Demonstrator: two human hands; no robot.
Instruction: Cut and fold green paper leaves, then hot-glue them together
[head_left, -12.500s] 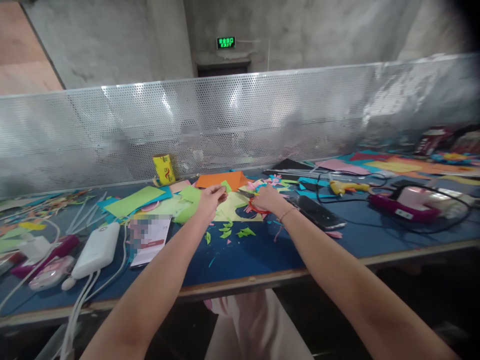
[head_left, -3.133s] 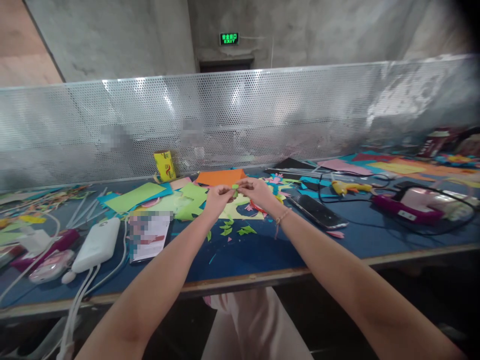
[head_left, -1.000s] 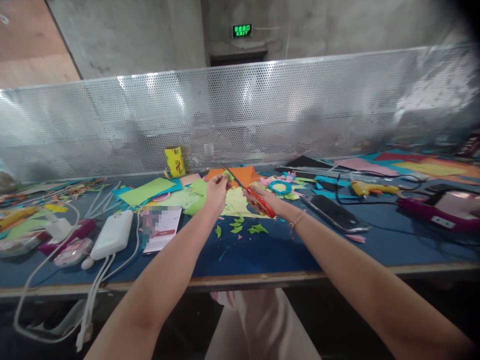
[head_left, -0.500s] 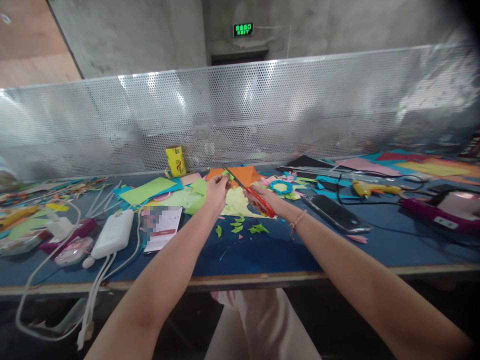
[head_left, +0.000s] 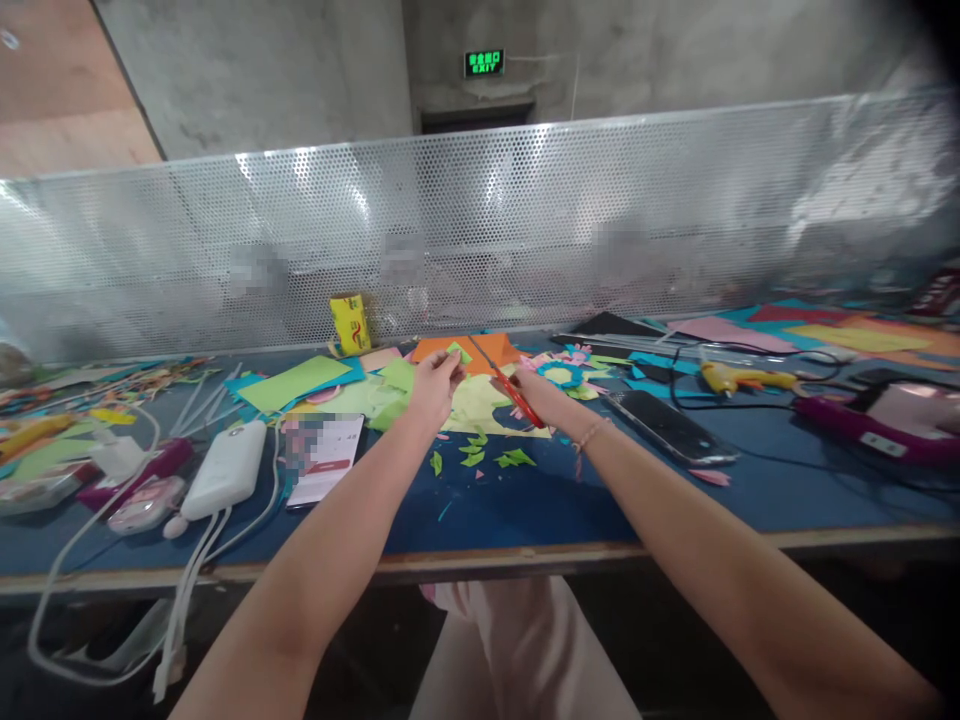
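My left hand pinches a small piece of green paper between thumb and fingertips. In my right hand is a pair of scissors with red handles; the blades point up and left, apart from the green paper. Beneath both hands lie a pale yellow-green sheet and an orange sheet. Several cut green scraps are scattered on the blue table nearer to me. Just beyond my right hand sits a blue and yellow paper flower.
On the left are a white power bank with cables, a lit phone and green sheets. A dark phone, a yellow glue gun and a purple case lie right. Behind stands a perforated metal screen.
The scissors have drawn back slightly from the green paper and turned steeper. The green paper now shows more plainly in my left hand, which has hardly moved.
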